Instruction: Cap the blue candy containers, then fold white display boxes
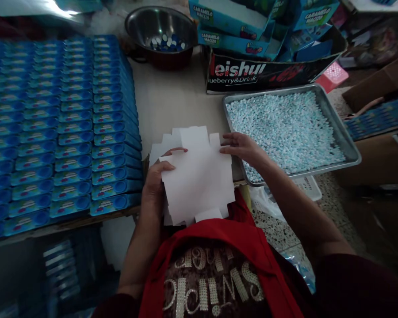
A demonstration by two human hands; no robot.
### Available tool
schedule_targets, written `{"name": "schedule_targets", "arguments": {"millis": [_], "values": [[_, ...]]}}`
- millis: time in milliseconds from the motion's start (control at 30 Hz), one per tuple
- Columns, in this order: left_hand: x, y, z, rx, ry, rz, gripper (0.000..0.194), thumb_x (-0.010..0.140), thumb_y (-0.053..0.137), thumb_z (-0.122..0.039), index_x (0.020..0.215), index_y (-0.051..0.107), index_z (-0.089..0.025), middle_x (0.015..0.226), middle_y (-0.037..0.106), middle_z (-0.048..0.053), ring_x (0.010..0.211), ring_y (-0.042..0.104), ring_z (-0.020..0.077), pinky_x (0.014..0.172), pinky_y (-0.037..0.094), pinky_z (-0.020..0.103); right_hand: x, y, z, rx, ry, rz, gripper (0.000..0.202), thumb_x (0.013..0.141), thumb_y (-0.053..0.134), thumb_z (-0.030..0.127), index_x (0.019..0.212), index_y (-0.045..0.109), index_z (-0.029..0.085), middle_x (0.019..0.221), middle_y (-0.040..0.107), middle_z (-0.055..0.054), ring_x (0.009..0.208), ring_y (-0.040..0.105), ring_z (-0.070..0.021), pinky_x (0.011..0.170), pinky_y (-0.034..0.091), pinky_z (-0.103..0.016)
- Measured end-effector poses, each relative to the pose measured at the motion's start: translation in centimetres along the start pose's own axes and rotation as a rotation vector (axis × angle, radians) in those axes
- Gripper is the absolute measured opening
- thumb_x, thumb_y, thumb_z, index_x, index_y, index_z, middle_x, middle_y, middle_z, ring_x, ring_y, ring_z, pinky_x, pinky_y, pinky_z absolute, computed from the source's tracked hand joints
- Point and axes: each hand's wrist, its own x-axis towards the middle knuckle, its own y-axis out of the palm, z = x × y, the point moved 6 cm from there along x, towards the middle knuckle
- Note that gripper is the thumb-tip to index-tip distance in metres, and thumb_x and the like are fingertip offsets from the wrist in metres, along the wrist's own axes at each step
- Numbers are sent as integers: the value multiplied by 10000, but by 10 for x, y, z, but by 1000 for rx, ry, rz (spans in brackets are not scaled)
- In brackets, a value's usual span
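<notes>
A loose stack of white die-cut cardboard sheets (199,181) with tabbed edges lies in front of my body, partly on the table edge and against my red apron (215,225). My left hand (155,181) grips the left side of the stack, its thumb on top and a finger showing between sheets. At the upper right edge of the sheets, my right hand (240,148) has its fingers stretched and apart, thumb tip close to or touching the edge. The sheets are plain on the visible side.
Rows of blue printed boxes (109,123) fill the left table. Behind stand a metal bowl (137,33) with blue and white pieces and a black carton (272,73) of blue display boxes. A metal tray (354,154) of small pale-blue candies sits right, overhanging the table edge.
</notes>
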Motion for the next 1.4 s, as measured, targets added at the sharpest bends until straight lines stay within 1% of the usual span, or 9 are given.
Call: {"name": "schedule_targets", "arguments": {"millis": [233, 333, 467, 667, 833, 933, 1067, 1267, 1400], "values": [[-17, -8, -7, 23, 36, -106, 702, 707, 456, -346, 1349, 669, -159, 1296, 744, 112, 1152, 724, 340, 929, 626, 480, -31, 49, -17, 158, 2, 52, 423, 775, 837, 577, 993, 755, 224, 993, 794, -72, 848, 732, -244, 771, 618, -410], [-3, -6, -4, 157, 30, -180, 612, 668, 499, -308, 1229, 715, -194, 1244, 755, 87, 1155, 709, 322, 950, 606, 442, -44, 60, -3, -200, -215, -90, 298, 937, 701, 511, 1042, 785, 245, 1018, 798, -74, 938, 740, -267, 847, 592, -418], [24, -1, 4, 233, -24, -383, 427, 663, 540, -273, 1038, 726, -191, 1199, 749, 85, 1203, 677, 303, 1022, 561, 407, -32, 76, 19, -831, -380, 5, 368, 1084, 495, 322, 1324, 744, 197, 1222, 783, -139, 1094, 734, -292, 938, 537, -418], [37, 15, -2, 223, 111, -396, 396, 671, 526, -235, 981, 770, -203, 1160, 773, 39, 1166, 679, 262, 1057, 528, 368, 14, 75, 11, -978, -313, 172, 460, 1052, 490, 138, 1447, 683, 275, 1372, 761, -71, 1237, 707, -272, 947, 509, -364], [49, 11, -9, 256, 62, -416, 342, 740, 498, -238, 925, 778, -173, 998, 773, 55, 1002, 692, 247, 914, 542, 343, -6, 66, 12, -913, -363, 86, 399, 1105, 437, 236, 1386, 718, 274, 1260, 753, -82, 1072, 720, -248, 889, 504, -354], [66, 12, -20, 335, 104, -318, 339, 809, 476, -214, 926, 791, -171, 911, 757, 56, 925, 684, 238, 871, 540, 342, -11, 59, 22, -844, -406, -61, 356, 1098, 452, 236, 1309, 739, 246, 1314, 691, -103, 1125, 683, -235, 918, 500, -343], [77, 26, -23, 688, 211, -136, 303, 887, 477, -167, 869, 777, -198, 988, 720, 72, 1041, 663, 244, 1026, 522, 367, 6, 73, 9, -981, -277, 78, 391, 1035, 430, 100, 1222, 755, 210, 1216, 722, -116, 1057, 681, -240, 853, 474, -338], [57, 51, -9, 970, 387, -112, 270, 978, 509, -195, 1077, 759, -172, 1179, 628, 125, 1160, 608, 291, 1095, 511, 460, 11, 70, 0, -926, -238, 36, 376, 1053, 390, 126, 1205, 728, 187, 1223, 714, -138, 1038, 679, -239, 850, 461, -336], [36, 61, -18, 788, 533, -219, 235, 1068, 539, -374, 1161, 667, -200, 1164, 669, 126, 1141, 635, 270, 1043, 521, 427, 3, 64, -1, -851, -274, -22, 297, 1003, 418, 130, 1160, 670, 153, 1213, 707, -167, 1065, 665, -263, 888, 469, -365]]}}
